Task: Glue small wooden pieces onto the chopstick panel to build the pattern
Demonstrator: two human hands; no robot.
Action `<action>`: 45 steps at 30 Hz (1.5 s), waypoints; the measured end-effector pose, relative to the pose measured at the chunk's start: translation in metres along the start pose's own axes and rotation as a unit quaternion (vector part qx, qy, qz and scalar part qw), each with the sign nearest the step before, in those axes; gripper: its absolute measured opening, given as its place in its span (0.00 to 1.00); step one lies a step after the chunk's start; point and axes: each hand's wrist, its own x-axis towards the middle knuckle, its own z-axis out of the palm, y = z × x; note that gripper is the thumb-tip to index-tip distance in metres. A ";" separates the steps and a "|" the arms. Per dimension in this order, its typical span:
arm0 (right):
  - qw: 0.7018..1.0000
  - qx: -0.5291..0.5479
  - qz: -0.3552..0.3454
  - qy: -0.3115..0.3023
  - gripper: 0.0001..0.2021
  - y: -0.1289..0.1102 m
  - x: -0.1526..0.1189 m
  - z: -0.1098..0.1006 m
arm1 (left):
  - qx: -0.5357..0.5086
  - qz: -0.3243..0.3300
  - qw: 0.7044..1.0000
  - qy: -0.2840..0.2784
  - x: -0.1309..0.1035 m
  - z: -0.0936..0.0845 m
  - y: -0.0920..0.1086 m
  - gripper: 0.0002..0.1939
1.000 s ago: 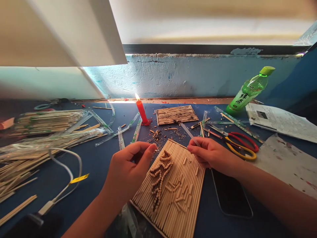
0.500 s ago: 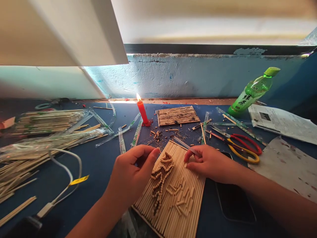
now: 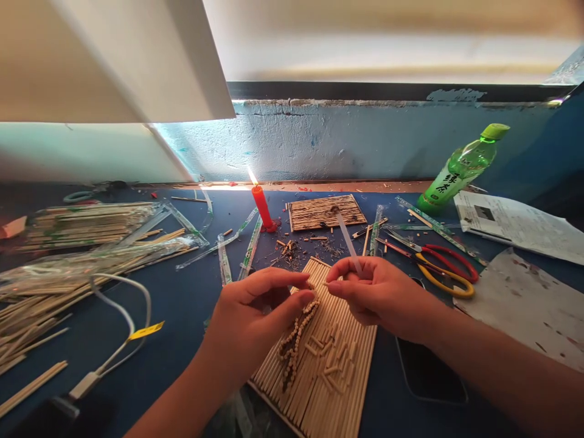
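A mat of pale sticks (image 3: pixel 314 389) lies in front of me, with short cut stick pieces (image 3: pixel 335 359) on it and an outline of small round pieces (image 3: pixel 294 344) at its left. My right hand (image 3: pixel 378 292) is over the mat's upper right, pinching a tiny stick piece (image 3: pixel 325 284) between thumb and finger. The same hand holds a translucent glue stick (image 3: pixel 349 240), pointing up and away. My left hand (image 3: pixel 269 310) hovers over the mat's upper left, thumb and forefinger apart; nothing shows between them. It hides the top of the outline.
A lit red candle (image 3: pixel 261 207) stands beyond the mat, near a small dark-stained stick panel (image 3: pixel 326 213). Scissors (image 3: pixel 447 267), a phone (image 3: pixel 431 371), a green bottle (image 3: pixel 460 173) and papers (image 3: pixel 520 225) are at right. Bundled sticks (image 3: pixel 91 222) and a white cable (image 3: pixel 146 298) lie left.
My right hand has moved up and left toward my left hand, lifting a tiny piece; the glue stick now points more upright. My left hand has shifted right, over the outline's top.
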 end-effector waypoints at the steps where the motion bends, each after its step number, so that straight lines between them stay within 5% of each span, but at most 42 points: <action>1: 1.000 0.022 -0.007 -0.010 0.11 0.001 -0.001 0.005 | -0.030 -0.008 0.999 -0.010 0.000 0.002 0.001 0.09; 10: 0.997 0.078 -0.009 -0.025 0.09 0.008 -0.005 0.022 | -0.142 -0.065 0.988 -0.008 -0.001 0.009 0.008 0.05; 22: 0.976 -0.099 -0.130 0.143 0.12 -0.012 -0.001 -0.037 | -0.152 -0.068 0.984 0.058 0.009 -0.009 0.003 0.09; 28: 0.949 -0.179 -0.190 0.176 0.12 -0.038 0.006 -0.046 | -0.124 -0.086 0.985 0.087 0.012 -0.016 0.003 0.13; 34: 0.898 -0.287 -0.275 0.186 0.09 -0.072 0.050 -0.031 | -0.100 -0.078 0.988 0.087 0.013 -0.016 0.006 0.13; 37: 0.884 -0.316 -0.299 0.174 0.08 -0.079 0.076 -0.017 | -0.099 -0.079 0.991 0.053 0.013 -0.020 0.010 0.11; 42: 0.891 -0.291 -0.315 0.151 0.08 -0.071 0.101 0.000 | -0.096 -0.141 0.978 -0.124 0.009 -0.030 0.018 0.09; 45: 0.874 -0.324 -0.322 0.165 0.09 -0.067 0.106 0.003 | -0.097 -0.155 0.969 -0.163 0.006 -0.031 0.018 0.07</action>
